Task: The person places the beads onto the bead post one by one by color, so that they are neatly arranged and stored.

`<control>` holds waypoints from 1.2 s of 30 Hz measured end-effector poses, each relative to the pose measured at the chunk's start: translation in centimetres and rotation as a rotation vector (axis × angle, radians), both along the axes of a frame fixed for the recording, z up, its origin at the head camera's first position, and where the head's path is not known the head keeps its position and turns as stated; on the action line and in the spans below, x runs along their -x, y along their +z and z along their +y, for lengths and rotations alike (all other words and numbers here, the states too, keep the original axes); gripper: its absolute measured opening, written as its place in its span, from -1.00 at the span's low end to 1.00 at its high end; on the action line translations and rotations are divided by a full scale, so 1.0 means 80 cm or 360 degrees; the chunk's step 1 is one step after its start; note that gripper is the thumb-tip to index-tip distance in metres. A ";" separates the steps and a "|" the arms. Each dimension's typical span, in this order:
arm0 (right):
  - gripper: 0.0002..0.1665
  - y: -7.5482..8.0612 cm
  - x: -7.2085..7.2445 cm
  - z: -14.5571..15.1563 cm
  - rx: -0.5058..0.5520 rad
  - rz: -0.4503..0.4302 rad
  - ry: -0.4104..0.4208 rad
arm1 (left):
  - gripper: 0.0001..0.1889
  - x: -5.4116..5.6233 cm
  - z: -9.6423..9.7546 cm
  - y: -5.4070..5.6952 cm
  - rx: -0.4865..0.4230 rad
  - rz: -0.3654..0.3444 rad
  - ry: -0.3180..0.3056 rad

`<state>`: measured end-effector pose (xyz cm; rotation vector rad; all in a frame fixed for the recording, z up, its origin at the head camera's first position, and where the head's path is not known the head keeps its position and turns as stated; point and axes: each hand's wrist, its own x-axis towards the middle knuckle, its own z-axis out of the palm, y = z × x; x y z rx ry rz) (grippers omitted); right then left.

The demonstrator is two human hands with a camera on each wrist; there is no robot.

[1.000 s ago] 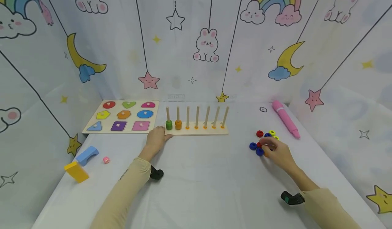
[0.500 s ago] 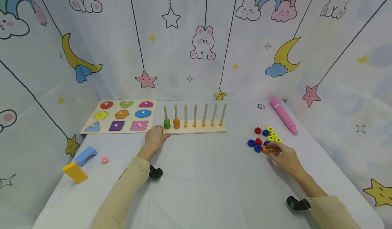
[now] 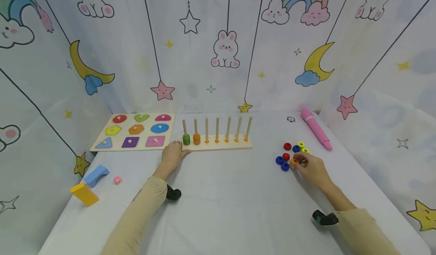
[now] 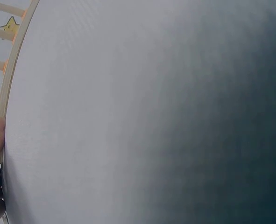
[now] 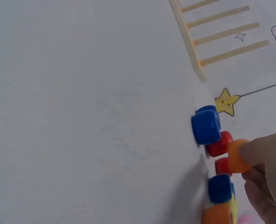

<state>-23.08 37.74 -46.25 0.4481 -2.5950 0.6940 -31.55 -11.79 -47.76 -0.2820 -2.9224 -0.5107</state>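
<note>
In the head view, my left hand [image 3: 172,157] holds the left end of a wooden peg board [image 3: 225,144], its thumb along the front edge. A green bead stack [image 3: 186,139] and an orange bead stack [image 3: 196,138] sit on the two leftmost pegs; the other pegs are bare. At the right, my right hand [image 3: 313,170] pinches an orange bead [image 5: 238,155] between thumb and fingers. Around it lie blue beads [image 3: 285,166], red beads [image 3: 287,146] and yellow beads [image 3: 301,144], some hidden by the hand. Another orange bead [image 5: 217,214] shows low in the right wrist view.
A shape puzzle board [image 3: 116,143] lies left of the peg board. A pink pen-shaped toy [image 3: 316,129] lies at the back right. On the left are a blue arch block [image 3: 97,175], a yellow block [image 3: 84,194] and a small pink piece [image 3: 117,180].
My right hand has moved right into the beads, then back left and slightly up, with an orange bead now pinched in it. The left hand stays at the peg board.
</note>
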 end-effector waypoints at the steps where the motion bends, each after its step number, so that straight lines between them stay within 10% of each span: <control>1: -0.69 0.005 0.002 -0.001 0.0026 0.0013 -0.0012 | -0.56 0.000 -0.001 0.000 0.0001 -0.0003 0.0006; 8: -0.67 0.038 0.024 -0.027 0.0185 -0.0004 -0.0022 | -0.57 -0.002 -0.005 0.001 0.0002 -0.0004 0.0031; 20: -0.64 0.064 0.082 -0.153 0.0398 0.0164 0.0471 | -0.55 0.002 -0.002 0.005 0.0059 0.0005 0.0035; 36: -0.65 0.102 0.150 -0.330 0.0452 0.0165 0.0741 | -0.55 0.001 0.000 0.001 0.0012 -0.0019 0.0037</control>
